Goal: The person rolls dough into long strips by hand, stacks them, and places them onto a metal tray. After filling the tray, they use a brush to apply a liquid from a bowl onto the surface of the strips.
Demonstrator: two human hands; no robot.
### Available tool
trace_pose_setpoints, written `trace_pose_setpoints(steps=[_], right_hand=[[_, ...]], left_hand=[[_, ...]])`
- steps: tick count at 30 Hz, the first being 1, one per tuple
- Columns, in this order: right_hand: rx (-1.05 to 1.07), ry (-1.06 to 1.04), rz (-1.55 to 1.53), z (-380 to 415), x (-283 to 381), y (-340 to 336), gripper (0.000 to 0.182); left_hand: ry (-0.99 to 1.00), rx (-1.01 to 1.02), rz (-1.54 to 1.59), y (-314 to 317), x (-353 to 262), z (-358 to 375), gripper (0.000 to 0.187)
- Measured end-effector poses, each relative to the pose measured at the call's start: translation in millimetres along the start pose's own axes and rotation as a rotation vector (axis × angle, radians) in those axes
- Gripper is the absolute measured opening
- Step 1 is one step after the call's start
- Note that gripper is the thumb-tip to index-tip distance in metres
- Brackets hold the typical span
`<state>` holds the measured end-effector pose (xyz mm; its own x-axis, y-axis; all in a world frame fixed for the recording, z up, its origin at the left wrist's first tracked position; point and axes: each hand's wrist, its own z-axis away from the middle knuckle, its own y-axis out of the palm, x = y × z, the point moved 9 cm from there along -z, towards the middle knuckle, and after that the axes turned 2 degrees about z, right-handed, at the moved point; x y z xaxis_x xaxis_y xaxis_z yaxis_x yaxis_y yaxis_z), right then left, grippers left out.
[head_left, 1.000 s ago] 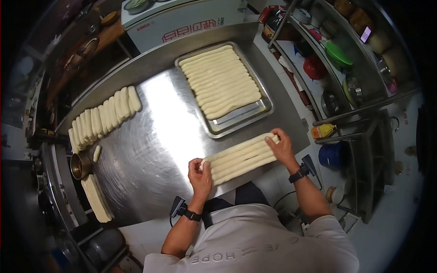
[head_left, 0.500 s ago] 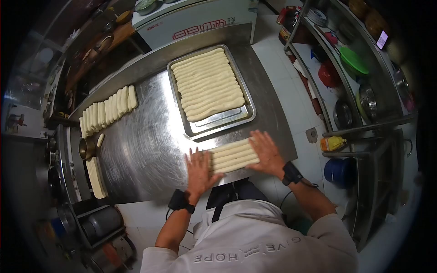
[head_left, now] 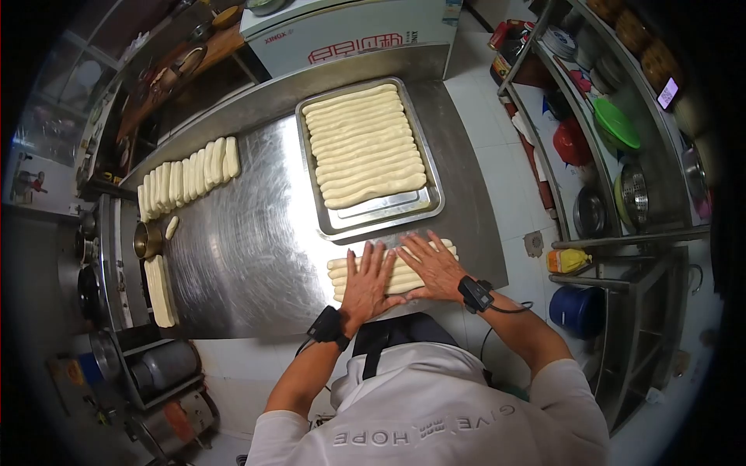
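Pot (head_left: 146, 241): upright at the steel table's (head_left: 249, 248) 9 o'clock edge.
Dough slab (head_left: 160, 293): long, at 8 o'clock, its upper end just beside the pot.
Dough scrap (head_left: 172, 227): small, at 9 o'clock, near the pot.
Dough row (head_left: 189, 179): thick pieces side by side, at 10 o'clock.
Left hand (head_left: 367, 284): open, palm down, fingers spread, laid flat on the dough strips, grasping nothing.
Tray (head_left: 434, 190): metal, at 1 to 2 o'clock, holding a sheet of parallel dough ropes (head_left: 363, 147).
Dough strips (head_left: 337, 273): side by side at 4 o'clock, under both hands, near the tray's 6 o'clock rim.
Right hand (head_left: 434, 268): likewise open and flat on the strips, fingers spread.
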<state>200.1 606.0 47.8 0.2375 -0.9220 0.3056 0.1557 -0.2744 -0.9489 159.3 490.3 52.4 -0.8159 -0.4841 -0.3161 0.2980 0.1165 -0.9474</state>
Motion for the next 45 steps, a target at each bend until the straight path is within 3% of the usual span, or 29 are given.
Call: trace_pose_setpoints(steps=[8, 12, 21, 27, 30, 32, 34, 37, 41, 43, 45], right_hand=[[0.035, -0.062, 0.060, 8, -1, 24, 0.100], [0.024, 0.016, 0.088, 19, -10, 0, 0.092], [0.015, 0.029, 0.113, 26, -20, 15, 0.085], [0.022, 0.053, 0.008, 24, -18, -1, 0.085], [-0.054, 0.040, -0.036, 15, -21, -39, 0.081], [-0.118, 0.025, -0.052, -5, -38, -58, 0.078], [-0.297, 0.068, 0.012, -37, -65, -86, 0.070], [-0.251, 0.072, 0.085, -94, -89, -96, 0.068], [-0.026, -0.105, 0.203, -146, -99, -52, 0.077], [0.002, -0.108, 0.216, -161, -98, -47, 0.082], [0.040, -0.147, 0.311, -174, -99, -38, 0.093]], left_hand=[[0.038, 0.058, 0.041, 36, 9, 6, 0.106], [-0.190, 0.089, -0.078, -1, 46, 24, 0.115], [-0.107, -0.028, -0.037, 19, 60, 53, 0.101], [0.014, 0.071, 0.046, 23, 79, 61, 0.094], [0.003, 0.128, 0.163, -9, 94, 64, 0.087], [-0.028, -0.210, 0.114, -50, 119, 67, 0.078], [-0.021, -0.346, 0.088, -86, 121, 24, 0.072], [-0.133, -0.413, 0.119, -108, 116, -67, 0.071], [-0.233, -0.283, 0.021, -60, 124, -150, 0.085], [-0.112, -0.115, -0.107, -33, 116, -167, 0.095], [-0.083, -0.088, -0.124, -25, 123, -169, 0.098]])
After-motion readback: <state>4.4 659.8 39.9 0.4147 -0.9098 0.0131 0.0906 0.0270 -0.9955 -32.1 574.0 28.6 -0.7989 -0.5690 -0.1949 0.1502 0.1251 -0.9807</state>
